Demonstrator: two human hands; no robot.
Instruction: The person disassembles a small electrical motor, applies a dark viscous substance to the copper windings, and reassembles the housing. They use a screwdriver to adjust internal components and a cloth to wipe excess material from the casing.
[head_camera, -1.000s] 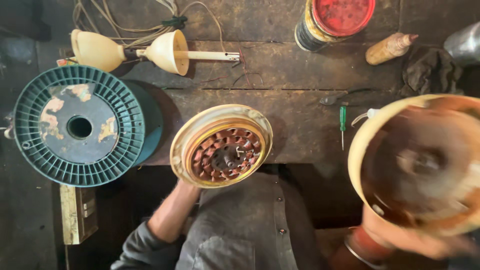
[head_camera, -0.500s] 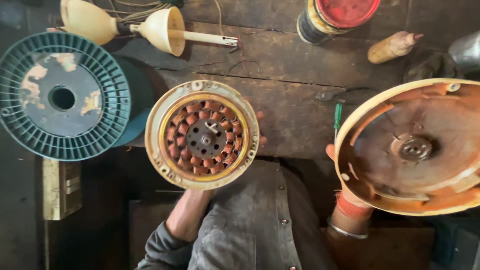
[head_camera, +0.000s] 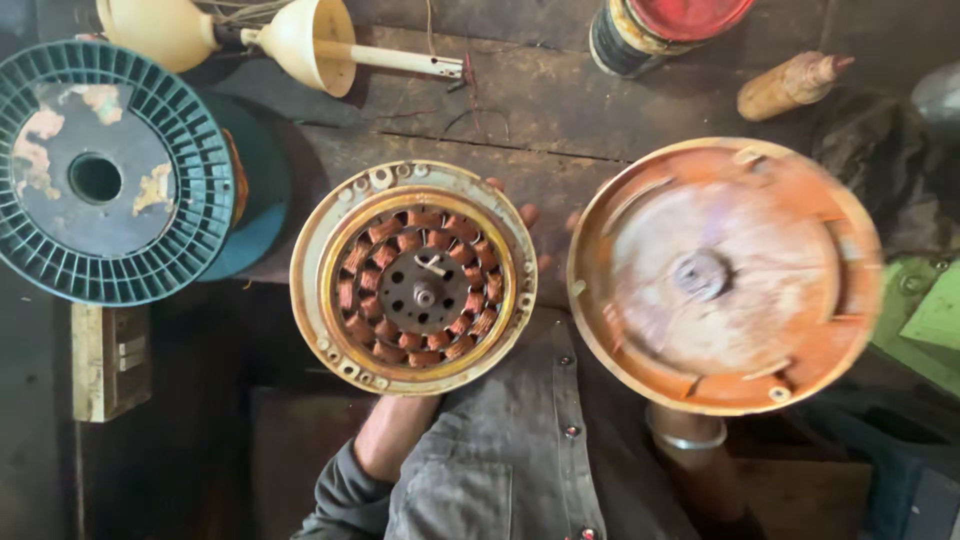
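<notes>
So the person has both hands up over the bench, one round part in each. The left hand (head_camera: 525, 235) is mostly hidden behind the stator (head_camera: 413, 278), only the fingertips poke out past its right rim, so it's clamped on it from behind. You can see the ring of copper coils and the little shaft in the middle facing up at the camera. The right hand (head_camera: 572, 222) is behind the cover (head_camera: 724, 275), that orange-stained round housing half, and just a finger shows at its left edge; a metal bangle (head_camera: 686, 437) sits on the wrist below it. The cover looks a bit blurred. The two parts sit side by side, near each other but not touching, hands apart.

Left of the left hand there's a green spool (head_camera: 110, 172) lying on the bench (head_camera: 560, 120). Beyond that hand, a cream funnel (head_camera: 315, 42) on its side with a rod sticking out toward the right. Beyond the right hand there's a can (head_camera: 665, 30) with a red lid and a small brown bottle (head_camera: 790, 85) tipped over. Below the spool, a yellowish switch box (head_camera: 108, 360).
</notes>
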